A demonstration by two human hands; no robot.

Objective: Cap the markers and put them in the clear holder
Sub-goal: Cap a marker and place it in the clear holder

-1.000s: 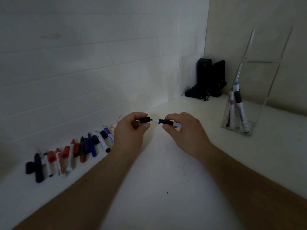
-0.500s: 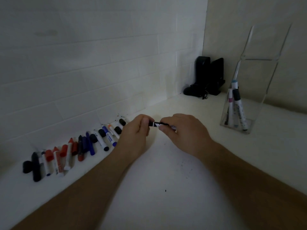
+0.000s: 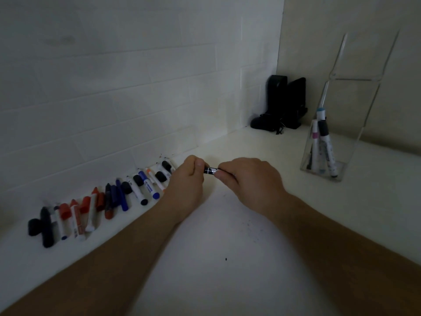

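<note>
Both hands meet above the worktop [image 3: 227,224], just in front of the wall. Left hand [image 3: 185,179]: fingers curled tight round the cap end of a black-and-white marker [image 3: 210,171]; the cap itself is hidden inside the fist. Right hand [image 3: 248,179]: thumb and forefinger pinch the barrel, the rest of the barrel hidden under the palm. Only a short stretch of marker shows between the two hands.

Long axis of the marker: roughly level, running left to right between the hands. Judged: capping push in hand or just finished; seating of the cap cannot be seen.

Clear holder [image 3: 323,156] stands to the right and further back, well apart from the hands, with a few capped markers upright inside. Right hand is the nearer one to it, so the drop likely falls to that hand, marker turned from level to upright.

Row of loose markers and caps [image 3: 102,201] lies along the wall, left of the left hand, not yet sorted.
</note>
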